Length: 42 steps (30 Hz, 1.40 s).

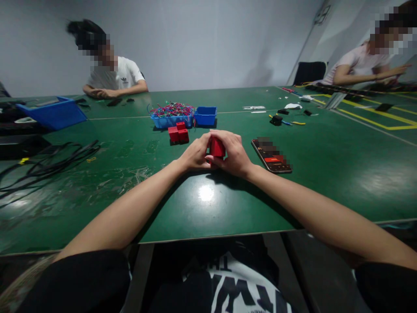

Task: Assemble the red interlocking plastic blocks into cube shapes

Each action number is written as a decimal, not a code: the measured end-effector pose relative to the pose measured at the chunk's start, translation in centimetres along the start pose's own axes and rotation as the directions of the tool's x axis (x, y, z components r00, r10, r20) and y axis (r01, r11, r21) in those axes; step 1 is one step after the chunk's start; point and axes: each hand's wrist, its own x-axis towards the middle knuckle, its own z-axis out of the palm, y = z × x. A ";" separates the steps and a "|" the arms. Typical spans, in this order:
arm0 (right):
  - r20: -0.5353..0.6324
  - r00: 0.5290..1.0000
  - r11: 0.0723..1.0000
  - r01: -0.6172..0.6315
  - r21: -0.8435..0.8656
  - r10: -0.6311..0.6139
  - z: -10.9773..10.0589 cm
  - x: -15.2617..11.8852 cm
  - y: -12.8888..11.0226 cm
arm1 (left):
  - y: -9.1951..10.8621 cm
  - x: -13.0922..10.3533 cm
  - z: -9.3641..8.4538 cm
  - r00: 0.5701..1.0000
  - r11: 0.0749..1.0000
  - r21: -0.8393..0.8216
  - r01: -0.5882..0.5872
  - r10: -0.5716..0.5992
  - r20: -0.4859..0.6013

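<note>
1. Spanning the view, a green table is bearing all the loose things.
2. Nearest its front edge, the left hand and the right hand are cupping one red block together, fingers curling narrowly about it.
3. A blue tray heaped with thin coloured wires is standing beyond the hands, a smaller blue bin just beside it.
4. A phone is lying face up near the right hand, on its outer side.
5. A cluster of red blocks is sitting between the left hand and the tray.
6. The held block is looking light, stiff and hardly fragile; smooth faces may be making it slightly slippery, so its opposite sides are probably offering the best hold. It is lying between both palms; whether its base is touching the table, I cannot tell.
</note>
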 end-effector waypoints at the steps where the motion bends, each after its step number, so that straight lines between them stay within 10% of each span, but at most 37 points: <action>1: -0.002 1.000 1.000 -0.018 0.015 0.018 0.1 0.0 0.2 | 0.1 0.0 0.0 1.000 1.000 -0.009 -0.010 0.010 -0.007; 17: 0.214 0.962 0.849 -0.253 0.465 0.169 0.9 -0.4 1.2 | 0.2 -0.3 -0.2 0.999 0.993 -0.111 0.045 -0.045 -0.001; 42: 0.249 0.938 0.739 -0.343 0.580 0.240 1.1 -0.4 1.8 | 0.7 -0.2 -0.2 0.994 0.978 -0.176 0.109 -0.110 0.007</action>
